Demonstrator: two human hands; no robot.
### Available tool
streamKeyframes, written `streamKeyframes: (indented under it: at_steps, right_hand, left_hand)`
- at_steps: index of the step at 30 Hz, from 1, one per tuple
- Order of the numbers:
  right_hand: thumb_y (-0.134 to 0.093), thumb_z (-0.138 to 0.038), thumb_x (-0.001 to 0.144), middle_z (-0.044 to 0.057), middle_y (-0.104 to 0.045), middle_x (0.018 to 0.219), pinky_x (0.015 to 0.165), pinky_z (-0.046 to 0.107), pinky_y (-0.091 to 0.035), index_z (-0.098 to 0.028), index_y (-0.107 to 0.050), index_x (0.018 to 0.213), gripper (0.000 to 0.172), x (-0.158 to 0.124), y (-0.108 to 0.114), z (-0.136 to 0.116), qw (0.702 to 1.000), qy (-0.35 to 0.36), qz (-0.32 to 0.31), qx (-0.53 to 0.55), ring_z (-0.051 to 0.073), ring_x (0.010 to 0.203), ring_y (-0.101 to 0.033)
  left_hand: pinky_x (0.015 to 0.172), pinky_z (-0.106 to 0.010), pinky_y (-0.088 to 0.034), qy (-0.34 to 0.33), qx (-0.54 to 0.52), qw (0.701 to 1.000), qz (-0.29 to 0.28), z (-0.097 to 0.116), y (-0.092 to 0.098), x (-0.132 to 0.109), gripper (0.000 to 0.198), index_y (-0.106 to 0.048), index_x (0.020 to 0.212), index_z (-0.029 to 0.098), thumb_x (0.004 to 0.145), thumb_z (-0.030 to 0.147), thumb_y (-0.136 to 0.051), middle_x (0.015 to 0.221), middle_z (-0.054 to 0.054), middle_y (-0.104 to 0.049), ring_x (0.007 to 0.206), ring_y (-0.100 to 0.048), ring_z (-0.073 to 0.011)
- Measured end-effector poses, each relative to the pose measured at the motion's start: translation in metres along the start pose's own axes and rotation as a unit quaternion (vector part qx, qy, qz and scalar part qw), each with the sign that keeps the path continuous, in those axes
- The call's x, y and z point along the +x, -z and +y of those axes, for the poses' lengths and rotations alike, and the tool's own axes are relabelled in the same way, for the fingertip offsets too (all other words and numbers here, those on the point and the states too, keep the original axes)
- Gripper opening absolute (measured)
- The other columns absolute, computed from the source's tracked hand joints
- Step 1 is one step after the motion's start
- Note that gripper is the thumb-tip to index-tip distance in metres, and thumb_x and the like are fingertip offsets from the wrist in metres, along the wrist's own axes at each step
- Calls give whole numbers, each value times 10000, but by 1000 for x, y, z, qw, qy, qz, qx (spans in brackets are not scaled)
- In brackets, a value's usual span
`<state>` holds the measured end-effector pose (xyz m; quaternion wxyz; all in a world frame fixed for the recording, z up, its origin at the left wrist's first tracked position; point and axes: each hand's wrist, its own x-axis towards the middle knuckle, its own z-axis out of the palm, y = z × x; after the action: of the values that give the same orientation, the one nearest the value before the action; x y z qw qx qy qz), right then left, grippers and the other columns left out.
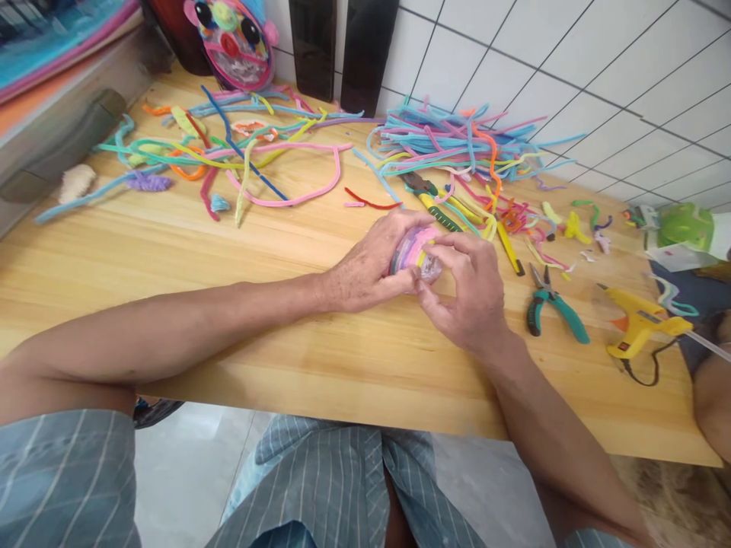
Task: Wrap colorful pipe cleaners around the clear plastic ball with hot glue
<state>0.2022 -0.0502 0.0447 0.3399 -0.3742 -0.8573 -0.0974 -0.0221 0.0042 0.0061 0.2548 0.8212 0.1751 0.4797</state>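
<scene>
A small round piece, banded in pink, purple and yellow with a clear, shiny part, sits between my hands above the wooden table. It looks wound with pipe cleaners, but the fingers cover much of it. My left hand wraps its left side, thumb along the near edge. From the right, the fingertips of my right hand press on its top and near side. Just beyond lie pliers with yellow and dark green handles and a short red pipe cleaner.
Pipe cleaners are heaped at the back, with more loose ones at left. On the right lie teal-handled pliers, a yellow cutter knife and a yellow glue gun. A colourful face-shaped craft stands by the wall.
</scene>
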Motion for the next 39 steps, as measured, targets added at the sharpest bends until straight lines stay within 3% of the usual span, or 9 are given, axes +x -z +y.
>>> streamKeyframes:
  at_steps: [5, 14, 18, 23, 27, 33, 39]
  right_hand:
    - [-745, -336, 1010, 121, -733, 1388, 1064, 560, -605, -320, -590, 1477, 492, -1, 1, 0, 1000, 1, -16, -12, 361, 1275, -723]
    - [-736, -339, 1022, 109, -727, 1386, 1068, 562, -605, -320, -630, 1465, 455, -3, -5, -1, 1000, -5, 19, 16, 350, 1260, -724]
    - [-731, -315, 1009, 106, -714, 1396, 1048, 562, -612, -336, -625, 1466, 470, -2, -5, -2, 1000, -1, 11, 6, 349, 1263, -721]
    - [-738, -295, 1001, 105, -703, 1401, 1049, 562, -616, -347, -637, 1470, 482, 0, -6, -8, 1000, -11, 20, 22, 336, 1255, -718]
    - [-722, -288, 1013, 100, -691, 1417, 1065, 572, -621, -365, -643, 1484, 484, 0, -7, -11, 999, -25, 24, 36, 332, 1241, -724]
    - [-716, -343, 1013, 148, -697, 1413, 1087, 637, -625, -318, -488, 1661, 686, -1, -8, -9, 998, -35, 28, 46, 373, 1279, -711]
    - [-736, -306, 978, 134, -688, 1382, 1058, 621, -622, -328, -549, 1614, 663, -1, -8, -5, 999, -30, 18, 37, 348, 1220, -709]
  left_hand:
    - [1266, -551, -520, 9, -2, 1000, -2, 3, 0, -1, 611, -434, 1610, 244, 1107, 557, -580, 1554, -175, -619, 1464, -614, -338]
    - [1292, -541, -514, 8, 0, 1000, -2, 2, 1, -2, 619, -434, 1621, 238, 1104, 537, -597, 1577, -175, -611, 1486, -610, -328]
    - [1300, -562, -518, 35, -2, 999, 1, 3, 2, -3, 631, -434, 1633, 254, 1118, 597, -554, 1609, -174, -600, 1517, -602, -343]
    - [1291, -512, -535, 53, -6, 999, 8, 6, 3, -2, 551, -447, 1618, 243, 1151, 530, -502, 1567, -170, -621, 1498, -621, -304]
    - [1297, -531, -521, 63, -11, 998, 7, 4, 2, -2, 554, -452, 1620, 255, 1136, 517, -511, 1584, -166, -615, 1503, -615, -321]
    - [1291, -521, -517, 46, -13, 999, 15, 3, 1, -2, 550, -479, 1611, 243, 1129, 503, -525, 1561, -166, -627, 1477, -623, -316]
    - [1288, -522, -513, 45, -7, 999, 8, 6, 1, -1, 531, -486, 1599, 231, 1127, 471, -525, 1555, -165, -633, 1460, -625, -306]
